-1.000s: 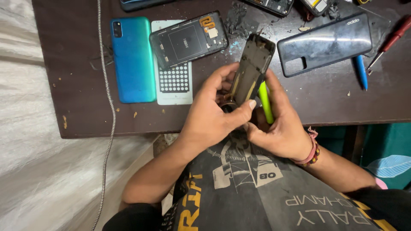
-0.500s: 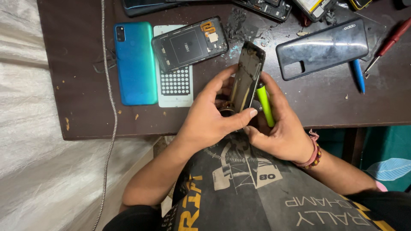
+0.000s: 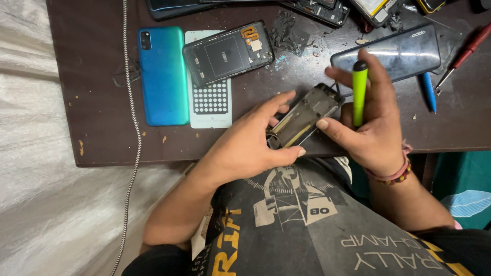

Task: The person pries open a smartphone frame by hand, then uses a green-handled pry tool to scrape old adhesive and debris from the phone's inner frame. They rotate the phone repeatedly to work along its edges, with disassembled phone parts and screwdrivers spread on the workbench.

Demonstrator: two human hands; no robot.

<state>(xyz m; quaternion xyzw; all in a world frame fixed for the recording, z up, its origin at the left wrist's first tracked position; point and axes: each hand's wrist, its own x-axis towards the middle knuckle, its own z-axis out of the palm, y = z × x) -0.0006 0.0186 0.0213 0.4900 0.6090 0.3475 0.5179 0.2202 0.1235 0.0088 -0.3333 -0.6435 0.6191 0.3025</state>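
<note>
My left hand (image 3: 250, 148) sits nearest me at the front edge of the dark brown surface (image 3: 102, 138), fingers closed around the lower end of an opened phone frame (image 3: 304, 118); thumb under it, index laid along its left side. The frame is tilted, its far end pointing up-right, and it is lifted just over the surface edge. My right hand (image 3: 376, 128) is just right of it, fingers gripping a screwdriver with a lime-green handle (image 3: 359, 92), held upright with the black cap on top. Right thumb tip touches the frame's right side. Tool tip is hidden behind my fingers, so I cannot tell where it touches. Beaded bracelet (image 3: 396, 174) on my right wrist.

Further out, left: a white perforated card (image 3: 210, 99) lies flat, with a teal phone back cover (image 3: 163, 75) just beside it on the left. A black phone mid-frame with an orange flex cable (image 3: 227, 52) rests partly on top of the card. Right of my hand: a dark glossy phone back cover (image 3: 394, 48), partly behind my fingers, then a blue pen-like tool (image 3: 428, 92) and a red-handled screwdriver (image 3: 463, 53). Dark debris (image 3: 289, 36) is scattered near the centre. Far edge: more opened phones (image 3: 327, 7), cut off. A grey cord (image 3: 134, 128) runs down the left side across the surface.
</note>
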